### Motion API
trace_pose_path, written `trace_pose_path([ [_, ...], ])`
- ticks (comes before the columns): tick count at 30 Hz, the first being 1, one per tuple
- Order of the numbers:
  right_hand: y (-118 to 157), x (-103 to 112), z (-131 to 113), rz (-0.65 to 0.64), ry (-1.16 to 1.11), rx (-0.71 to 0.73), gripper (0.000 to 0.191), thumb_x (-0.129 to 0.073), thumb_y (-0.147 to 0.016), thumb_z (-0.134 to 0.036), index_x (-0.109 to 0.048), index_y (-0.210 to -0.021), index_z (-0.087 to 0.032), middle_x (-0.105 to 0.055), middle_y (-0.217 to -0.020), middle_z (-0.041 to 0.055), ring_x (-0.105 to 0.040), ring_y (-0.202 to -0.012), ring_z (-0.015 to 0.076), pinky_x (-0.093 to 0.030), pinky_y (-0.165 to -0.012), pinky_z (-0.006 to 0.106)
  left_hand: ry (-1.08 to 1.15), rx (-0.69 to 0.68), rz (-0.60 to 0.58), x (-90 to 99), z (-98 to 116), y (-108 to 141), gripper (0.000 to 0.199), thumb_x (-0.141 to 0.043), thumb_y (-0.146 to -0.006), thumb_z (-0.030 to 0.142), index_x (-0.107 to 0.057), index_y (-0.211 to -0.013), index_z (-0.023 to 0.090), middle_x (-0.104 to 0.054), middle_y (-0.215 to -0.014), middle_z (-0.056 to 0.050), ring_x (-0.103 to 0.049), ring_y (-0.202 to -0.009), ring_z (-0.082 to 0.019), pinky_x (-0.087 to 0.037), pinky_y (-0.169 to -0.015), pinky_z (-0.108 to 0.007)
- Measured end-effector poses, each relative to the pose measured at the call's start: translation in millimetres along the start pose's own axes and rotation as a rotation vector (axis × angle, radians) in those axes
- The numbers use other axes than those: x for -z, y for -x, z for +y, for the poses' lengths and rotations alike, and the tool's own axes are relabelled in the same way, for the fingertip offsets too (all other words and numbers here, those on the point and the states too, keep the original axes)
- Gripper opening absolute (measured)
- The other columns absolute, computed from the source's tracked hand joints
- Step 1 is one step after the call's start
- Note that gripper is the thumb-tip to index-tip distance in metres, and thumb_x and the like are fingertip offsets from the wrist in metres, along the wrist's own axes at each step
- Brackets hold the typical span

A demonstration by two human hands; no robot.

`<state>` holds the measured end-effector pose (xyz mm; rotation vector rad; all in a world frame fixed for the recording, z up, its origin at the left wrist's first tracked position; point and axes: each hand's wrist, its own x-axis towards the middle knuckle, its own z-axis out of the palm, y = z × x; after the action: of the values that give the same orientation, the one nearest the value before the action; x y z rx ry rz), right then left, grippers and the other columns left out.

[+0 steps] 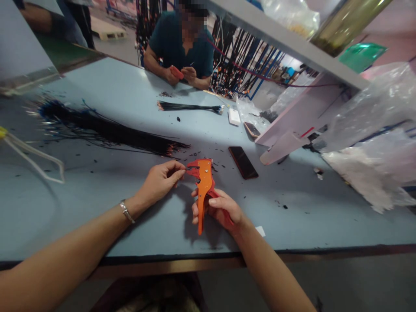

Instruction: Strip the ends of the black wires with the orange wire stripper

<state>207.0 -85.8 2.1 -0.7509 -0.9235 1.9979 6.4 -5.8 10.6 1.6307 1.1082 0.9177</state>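
My right hand (pixel 221 210) is wrapped round the handles of an orange and red wire stripper (pixel 204 180), whose jaws point left and up. My left hand (pixel 164 180) is pinched closed right beside those jaws; what its fingertips hold is too small to make out. Beyond my left hand lies a big bundle of black wires (pixel 110 130), with copper-coloured ends to the right and blue and silvery ends to the left. A smaller tied bundle of black wires (pixel 191 107) rests farther back on the blue-grey table (pixel 156 234).
A dark phone (pixel 243 162), another phone (pixel 251 130) and a white box (pixel 234 116) lie right of centre. Across the table sits a person (pixel 182 47) holding a red tool. A white shelf post (pixel 292 112) and plastic bags (pixel 373 112) stand at the right. Black scraps dot the table.
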Motion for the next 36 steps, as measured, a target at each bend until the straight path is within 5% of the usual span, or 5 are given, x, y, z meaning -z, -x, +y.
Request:
trace_pose_path([
  [36,4.5,-4.3,-0.3,0.047,0.19,0.079,0.037,-0.071,-0.077,-0.036,-0.059,-0.101,-0.011,-0.067,-0.074,0.0058,-0.067,-0.058,0.0176,-0.052,-0.049,0.025,-0.018,-0.101,0.088,2.3,8.6,6.5,0.023,-0.06,-0.081,0.037,-0.068,-0.084,0.015,-0.057,-0.055,0.004,-0.052,-0.049,-0.01,-0.043,-0.051,-0.02],
])
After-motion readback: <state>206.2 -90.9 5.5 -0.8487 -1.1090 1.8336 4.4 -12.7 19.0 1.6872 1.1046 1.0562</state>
